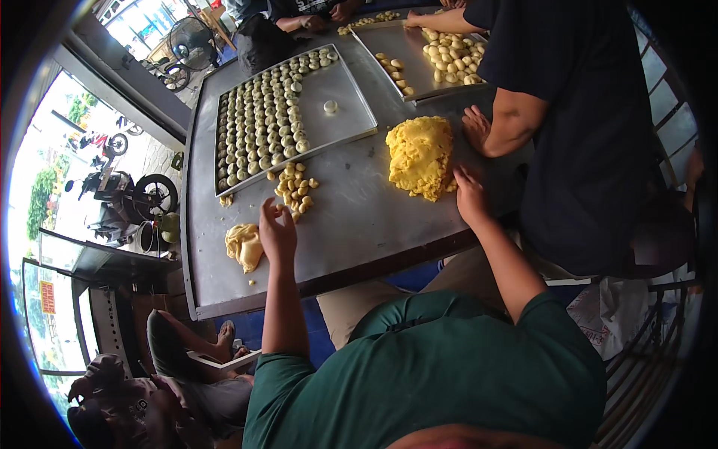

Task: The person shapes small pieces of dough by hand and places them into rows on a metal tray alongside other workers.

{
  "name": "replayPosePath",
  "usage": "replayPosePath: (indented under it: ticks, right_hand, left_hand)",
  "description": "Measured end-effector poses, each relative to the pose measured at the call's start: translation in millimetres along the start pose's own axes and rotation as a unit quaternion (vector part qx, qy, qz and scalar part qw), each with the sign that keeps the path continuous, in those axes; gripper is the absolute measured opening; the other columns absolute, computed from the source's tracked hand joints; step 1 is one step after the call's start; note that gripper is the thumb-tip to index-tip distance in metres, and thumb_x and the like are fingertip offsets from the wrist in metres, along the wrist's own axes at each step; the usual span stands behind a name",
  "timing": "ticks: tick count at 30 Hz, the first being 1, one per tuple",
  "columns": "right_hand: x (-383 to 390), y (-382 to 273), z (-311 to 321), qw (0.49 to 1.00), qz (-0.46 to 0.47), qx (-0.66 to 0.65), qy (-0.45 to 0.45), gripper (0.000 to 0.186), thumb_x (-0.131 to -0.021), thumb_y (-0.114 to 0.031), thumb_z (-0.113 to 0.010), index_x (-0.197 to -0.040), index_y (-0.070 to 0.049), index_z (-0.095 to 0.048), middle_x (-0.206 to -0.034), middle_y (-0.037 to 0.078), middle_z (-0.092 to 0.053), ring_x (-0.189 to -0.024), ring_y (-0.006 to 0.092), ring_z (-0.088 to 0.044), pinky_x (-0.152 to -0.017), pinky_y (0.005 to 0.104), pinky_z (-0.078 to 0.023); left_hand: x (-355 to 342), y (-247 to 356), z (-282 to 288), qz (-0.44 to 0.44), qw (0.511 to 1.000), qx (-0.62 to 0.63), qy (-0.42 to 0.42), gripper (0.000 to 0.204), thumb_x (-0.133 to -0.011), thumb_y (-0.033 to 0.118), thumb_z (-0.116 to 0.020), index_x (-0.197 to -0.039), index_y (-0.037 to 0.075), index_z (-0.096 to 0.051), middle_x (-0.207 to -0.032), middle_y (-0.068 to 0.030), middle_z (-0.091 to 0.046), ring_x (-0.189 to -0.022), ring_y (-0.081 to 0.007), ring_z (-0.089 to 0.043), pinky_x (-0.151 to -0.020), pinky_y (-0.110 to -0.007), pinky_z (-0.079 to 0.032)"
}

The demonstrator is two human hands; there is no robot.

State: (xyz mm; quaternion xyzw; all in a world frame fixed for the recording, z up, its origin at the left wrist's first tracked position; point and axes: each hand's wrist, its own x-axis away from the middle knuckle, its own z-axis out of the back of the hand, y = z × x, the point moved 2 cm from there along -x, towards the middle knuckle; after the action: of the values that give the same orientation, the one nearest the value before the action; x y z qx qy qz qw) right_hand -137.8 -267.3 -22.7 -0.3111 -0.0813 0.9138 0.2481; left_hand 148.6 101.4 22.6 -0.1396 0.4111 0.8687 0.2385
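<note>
My left hand (278, 233) hovers over the metal table (359, 217), fingers bent with a gap between thumb and forefinger. Just beyond its fingertips is a loose heap of small pale-yellow dough pieces (294, 188). A smooth, pale dough lump (245, 247) lies to the left of that hand. At the near right edge of a big, crumbly yellow mass (420, 157) is my right hand (471, 198), its fingers stretched toward the mass and touching its side. Whether a small bit is under those fingertips is hard to see.
A metal tray (351, 120) of greenish-topped round balls in rows stands at the far left, a small round container (330, 107) inside it. Another tray (374, 49) holds pale dough balls. A co-worker in dark clothes (583, 142) stands close at right, one hand (476, 129) near the yellow mass.
</note>
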Motion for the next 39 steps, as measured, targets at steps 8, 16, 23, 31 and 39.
replayPosePath:
  ticks: [8,16,23,31,39]
  right_hand:
    - [-8.2,-28.0,9.0,0.987,-0.053,-0.151,-0.024,0.015,-0.090,-0.007,-0.061,-0.100,-0.006,-0.073,-0.111,0.014,-0.070,-0.100,0.0364,-0.068,-0.088,0.0452,-0.056]
    - [-2.3,-13.0,7.9,0.992,-0.063,-0.103,0.028,0.033,-0.093,-0.005,-0.062,-0.126,-0.005,-0.068,-0.121,0.020,-0.067,-0.106,0.0402,-0.067,-0.093,0.0448,-0.055]
    - [43.3,-3.2,-0.9,0.983,0.022,-0.171,-0.061,0.037,-0.094,-0.007,-0.065,-0.131,-0.005,-0.066,-0.112,0.020,-0.072,-0.100,0.0386,-0.070,-0.086,0.0445,-0.059]
    - [-23.4,-5.3,-25.2,0.990,-0.002,0.101,0.103,0.046,-0.089,-0.004,-0.066,-0.135,-0.008,-0.062,-0.095,0.017,-0.071,-0.093,0.0357,-0.069,-0.081,0.0443,-0.057]
    - [4.9,3.1,21.2,0.988,0.009,-0.147,0.037,0.029,-0.090,-0.008,-0.069,-0.119,-0.005,-0.071,-0.109,0.017,-0.071,-0.097,0.0362,-0.069,-0.087,0.0422,-0.058]
  left_hand:
    - [49.9,48.7,-28.9,-0.038,0.985,0.050,-0.159,0.023,-0.091,0.018,-0.075,-0.109,0.008,-0.066,-0.108,-0.0114,-0.070,-0.102,-0.0303,-0.069,-0.088,-0.043,-0.053]
    - [51.6,58.2,-30.1,-0.141,0.974,-0.050,-0.173,0.017,-0.094,0.027,-0.071,-0.100,0.012,-0.067,-0.107,-0.0066,-0.071,-0.110,-0.0291,-0.066,-0.101,-0.042,-0.045]
    - [52.2,50.0,-36.5,-0.091,0.982,-0.025,-0.164,0.016,-0.093,0.026,-0.073,-0.098,0.012,-0.066,-0.097,-0.0069,-0.071,-0.097,-0.0312,-0.067,-0.093,-0.042,-0.047]
    - [47.1,51.0,-36.1,-0.149,0.976,-0.070,-0.143,0.021,-0.092,0.026,-0.075,-0.109,0.014,-0.074,-0.113,-0.0059,-0.075,-0.109,-0.0289,-0.069,-0.097,-0.042,-0.050]
    - [47.8,44.7,-41.6,-0.125,0.983,-0.048,-0.129,0.020,-0.094,0.023,-0.072,-0.111,0.012,-0.069,-0.112,-0.0075,-0.074,-0.107,-0.0309,-0.068,-0.098,-0.043,-0.049]
